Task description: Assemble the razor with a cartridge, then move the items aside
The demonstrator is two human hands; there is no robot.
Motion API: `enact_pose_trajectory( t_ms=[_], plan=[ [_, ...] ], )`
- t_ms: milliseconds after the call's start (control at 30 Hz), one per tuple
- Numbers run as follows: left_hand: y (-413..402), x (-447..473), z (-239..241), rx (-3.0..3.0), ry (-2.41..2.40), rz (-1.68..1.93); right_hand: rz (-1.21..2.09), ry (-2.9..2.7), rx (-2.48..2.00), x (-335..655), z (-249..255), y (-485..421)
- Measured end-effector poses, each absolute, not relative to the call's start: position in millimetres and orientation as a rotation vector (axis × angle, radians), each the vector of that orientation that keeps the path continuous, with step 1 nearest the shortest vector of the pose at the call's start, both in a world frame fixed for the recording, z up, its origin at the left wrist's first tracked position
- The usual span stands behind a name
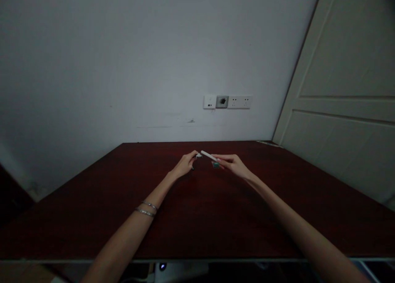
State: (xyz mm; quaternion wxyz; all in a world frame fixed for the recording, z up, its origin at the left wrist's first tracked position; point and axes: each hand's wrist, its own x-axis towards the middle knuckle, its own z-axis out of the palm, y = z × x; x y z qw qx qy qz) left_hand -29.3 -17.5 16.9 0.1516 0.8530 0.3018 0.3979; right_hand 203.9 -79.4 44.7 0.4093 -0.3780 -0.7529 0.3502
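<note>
slim white stick (209, 155) pinched in right hand (233, 165), left hand (185, 164) pinching sm. white bit (198, 155), dark red table (197, 217)

A dark reddish-brown surface (277, 200) is seen, plain and unpatterned. A slim white stick (209, 155) is held by the right hand (233, 164), with a small green piece (215, 165) tucked beneath. Two silver bangles (147, 209) are worn on the left forearm. The wall (123, 61) is shown pale grey, the socket strip (227, 102) white, the door (348, 110) off-white.
</note>
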Motion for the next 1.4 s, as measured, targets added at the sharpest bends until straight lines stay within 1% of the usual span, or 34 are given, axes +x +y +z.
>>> enact_pose_trajectory(
  t_ms=[233,367,500,633,767,867,1000,1100,1167,1233,1333,1400],
  plan=[
    [-15,-31,15,2.438,0.871,1.127,0.886,-1.907,-0.95,207,48,-80],
    [-11,-27,11,2.188,0.9,1.133,0.788,-1.862,-0.977,206,46,-75],
    [-14,-18,10,1.867,0.787,0.954,0.646,-1.828,-0.955,198,40,-64],
    [-25,-14,16,1.77,0.753,0.827,0.536,-1.869,-0.955,192,39,-54],
    [-30,-17,22,1.735,0.731,0.829,0.468,-1.849,-0.964,200,38,-47],
    [-28,-20,23,1.713,0.724,0.864,0.544,-1.758,-1.003,207,31,-41],
    [-24,-18,18,1.711,0.729,0.841,0.808,-1.593,-0.978,197,23,-41],
    [-22,-16,15,1.713,0.768,0.84,0.988,-1.544,-0.919,182,26,-51],
    [-22,-16,15,1.714,0.808,0.85,1.011,-1.545,-0.896,174,32,-58],
    [-23,-16,16,1.719,0.834,0.843,0.908,-1.592,-0.897,170,37,-61],
    [-25,-17,21,1.74,0.838,0.841,0.626,-1.703,-0.943,173,40,-57],
    [-26,-17,24,1.744,0.846,0.861,0.503,-1.733,-1.004,180,37,-51]
  ],
)
